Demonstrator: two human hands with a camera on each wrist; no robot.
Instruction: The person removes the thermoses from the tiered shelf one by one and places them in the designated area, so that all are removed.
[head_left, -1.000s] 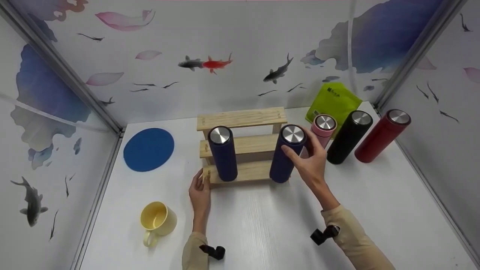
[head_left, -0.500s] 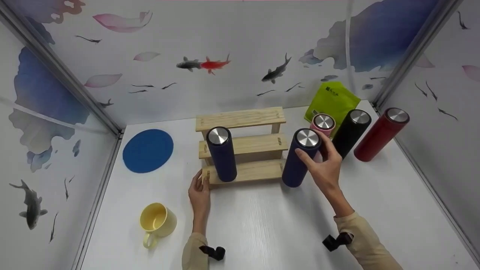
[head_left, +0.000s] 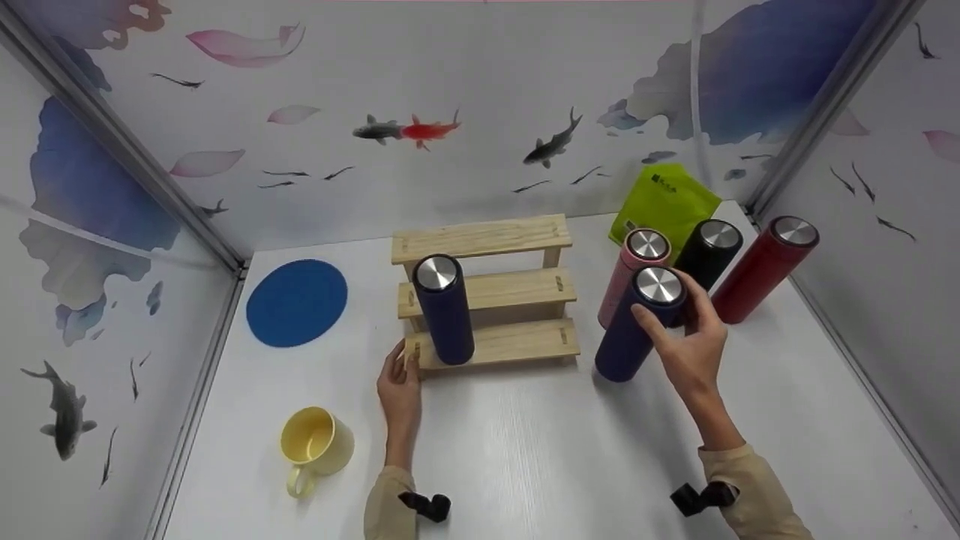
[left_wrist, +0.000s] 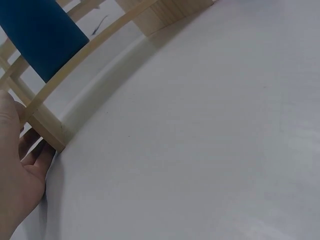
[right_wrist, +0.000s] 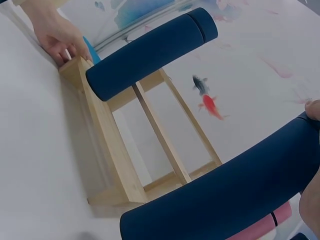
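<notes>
1. The held blue flask (head_left: 626, 341) is leaning to the right of the wooden rack (head_left: 517, 341); whether its base is touching the worktop (head_left: 495, 450) is not showing clearly.
2. The right hand (head_left: 694, 349) is closing its grip around the flask's upper end, thumb opposing fingers, near the metal lid.
3. Handling, in judgement: the body is looking stiff and smooth, probably moderately heavy, its contents hiding from view. Its finish is possibly offering limited friction; gripping nearer mid-height is likely steadying it better.
4. The left hand (head_left: 400, 386) is gripping the rack's left front corner.
5. A second blue flask (head_left: 444, 322) is standing on the rack's lowest tier, towards the left end.
6. Right of the rack, pink (head_left: 619, 289), black (head_left: 701, 259) and red flasks (head_left: 769, 262) are standing.
</notes>
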